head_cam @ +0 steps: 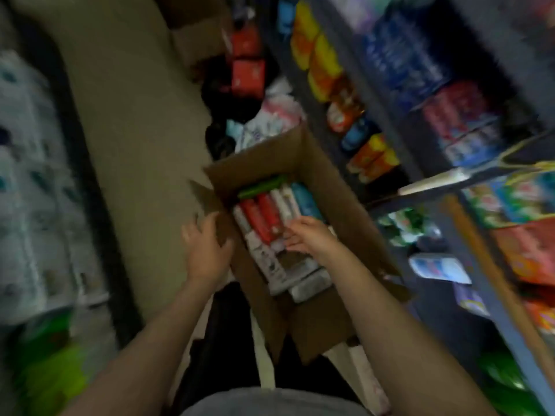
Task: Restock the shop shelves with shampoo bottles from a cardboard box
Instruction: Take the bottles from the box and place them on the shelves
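An open cardboard box (pixel 339 187) stands in front of me in the aisle, raised on a white stool. Shampoo bottles lie inside it: two red ones (pixel 261 214), white ones (pixel 264 256), a green one (pixel 261 187) and a blue one (pixel 304 199). My left hand (pixel 207 244) rests on the box's left wall, fingers spread over the flap edge. My right hand (pixel 309 235) reaches into the box, its fingers relaxed and just touching the bottles near the red and white ones. The picture is blurred by motion.
Shop shelves (pixel 420 139) full of colourful packets and bottles run along the right. Packs of white goods (pixel 30 190) line the left. A beige floor aisle (pixel 126 115) leads away, with red packs (pixel 247 73) and bags piled at its far end.
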